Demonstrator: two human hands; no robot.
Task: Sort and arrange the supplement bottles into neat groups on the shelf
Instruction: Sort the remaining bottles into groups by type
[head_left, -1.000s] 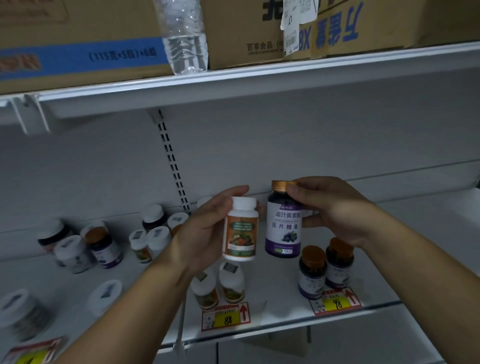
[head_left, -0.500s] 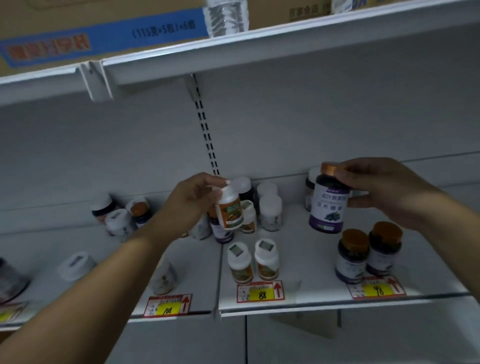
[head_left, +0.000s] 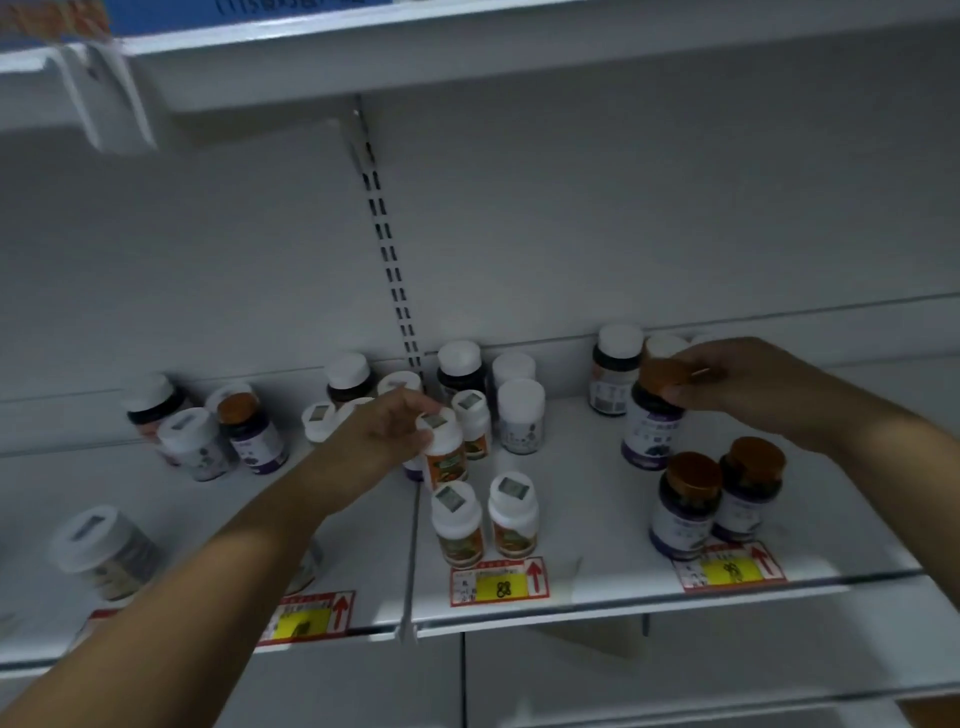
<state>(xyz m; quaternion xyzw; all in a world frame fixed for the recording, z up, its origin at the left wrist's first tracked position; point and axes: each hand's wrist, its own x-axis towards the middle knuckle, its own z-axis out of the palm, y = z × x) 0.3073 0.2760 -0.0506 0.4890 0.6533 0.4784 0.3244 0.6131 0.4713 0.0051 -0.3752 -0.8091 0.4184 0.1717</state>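
1. Nearest the shelf's (head_left: 597, 587) front edge, the yellow price tags (head_left: 498, 581) marked where each group belonged, we judged.
2. Just behind the middle tag stood two white-capped bottles with orange labels (head_left: 485, 522), side by side and upright; behind the right tag stood two amber-capped dark bottles (head_left: 719, 501), touching each other. We took these as the starts of two neat groups.
3. A little farther in, our left hand (head_left: 387, 434) curled round the cap and shoulder of a third orange-label bottle (head_left: 444, 452), tilted slightly, directly behind the front pair. We judged that we held it from above so it could be set down as a second row without knocking its neighbours.
4. On the right, our right hand (head_left: 737, 387) pinched the amber cap of a purple-label bottle (head_left: 649, 426) just behind the amber-capped pair, for the same reason. Whether its base touched the shelf, we could not tell.
5. Farther back and left, mixed bottles (head_left: 218, 436) stood unsorted near the back wall (head_left: 623, 234), with more white caps (head_left: 514, 405) behind our left hand.
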